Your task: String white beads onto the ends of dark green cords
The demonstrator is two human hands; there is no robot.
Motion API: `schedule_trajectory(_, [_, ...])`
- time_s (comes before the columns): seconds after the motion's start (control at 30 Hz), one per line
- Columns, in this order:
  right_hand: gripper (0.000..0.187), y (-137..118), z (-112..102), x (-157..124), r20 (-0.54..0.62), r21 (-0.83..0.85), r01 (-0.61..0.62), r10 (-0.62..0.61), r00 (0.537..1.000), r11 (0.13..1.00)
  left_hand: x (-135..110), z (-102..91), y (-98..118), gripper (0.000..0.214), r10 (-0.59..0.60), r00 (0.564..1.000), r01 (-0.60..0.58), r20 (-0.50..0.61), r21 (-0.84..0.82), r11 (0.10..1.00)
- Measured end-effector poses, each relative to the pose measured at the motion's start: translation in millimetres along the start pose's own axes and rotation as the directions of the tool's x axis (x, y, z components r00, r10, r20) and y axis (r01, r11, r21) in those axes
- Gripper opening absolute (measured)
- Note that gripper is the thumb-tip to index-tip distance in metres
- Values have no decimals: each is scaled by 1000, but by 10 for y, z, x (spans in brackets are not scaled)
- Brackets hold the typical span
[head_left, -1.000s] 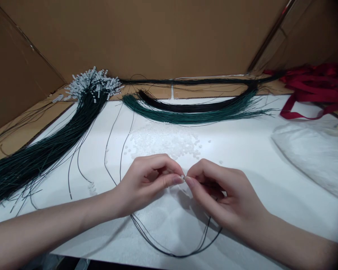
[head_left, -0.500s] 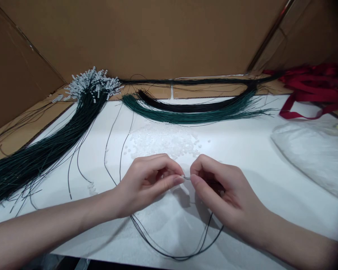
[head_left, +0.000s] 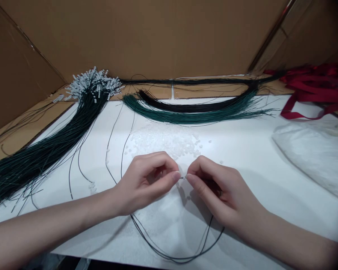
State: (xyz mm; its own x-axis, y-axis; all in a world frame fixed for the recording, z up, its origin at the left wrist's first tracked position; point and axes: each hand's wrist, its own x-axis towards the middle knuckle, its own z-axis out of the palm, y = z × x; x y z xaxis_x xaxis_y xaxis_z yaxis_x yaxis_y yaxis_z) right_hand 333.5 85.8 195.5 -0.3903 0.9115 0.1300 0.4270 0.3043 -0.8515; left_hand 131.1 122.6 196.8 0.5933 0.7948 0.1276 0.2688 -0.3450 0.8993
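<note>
My left hand [head_left: 154,176] is closed in a pinch on a thin dark wire [head_left: 181,177], a short piece of which shows between my fingertips. Facing it, my right hand [head_left: 214,187] pinches the same wire, with a tiny pale spot at its fingertips, too small to name. Several dark wires [head_left: 171,258] hang in a loop below, disappearing under both hands. Just beyond my fingers, small translucent white beads [head_left: 166,140] lie spread in a loose heap. A short row of white beads [head_left: 92,187] sits at a wire's end by my left forearm.
At left lies a thick bundle of dark green wires [head_left: 59,138] with white beaded tips [head_left: 94,84]. Green wires [head_left: 186,117] and black wires [head_left: 191,108] curve behind the beads. Red ribbon [head_left: 310,90] and a clear plastic bag [head_left: 315,153] are at right. Cardboard walls [head_left: 157,37] enclose the back.
My fingertips have shifted slightly left, and the right ones now pinch closer to the left. Less of the wire shows between them. The loop hangs nearly as before.
</note>
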Motion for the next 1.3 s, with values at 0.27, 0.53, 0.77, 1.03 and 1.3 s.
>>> schedule_trajectory(0.27, [15, -4, 6, 5, -20, 21, -13, 14, 1000, 1000, -5, 19, 13, 15, 69, 998, -68, -10, 106, 992])
schedule_trajectory(0.53, [11, 10, 38, 3, -12, -4, -20, 20, 1000, 1000, -16, -1, 19, 16, 113, 993, -118, 45, 154, 981])
schedule_trajectory(0.77, [9, 1, 28, -11, 10, -21, -15, 15, 1000, 1000, -38, -5, 9, 18, 125, 991, -131, 51, 121, 984])
schedule_trajectory(1.03, [2, 31, 23, 2, 7, -84, 38, -37, 999, 996, -37, -15, 8, 17, 151, 986, -158, 75, 96, 983])
schedule_trajectory(1.3, [13, -2, -9, -9, 29, -91, 76, -74, 997, 993, -32, -30, 26, 17, 139, 986, -148, 95, 96, 984])
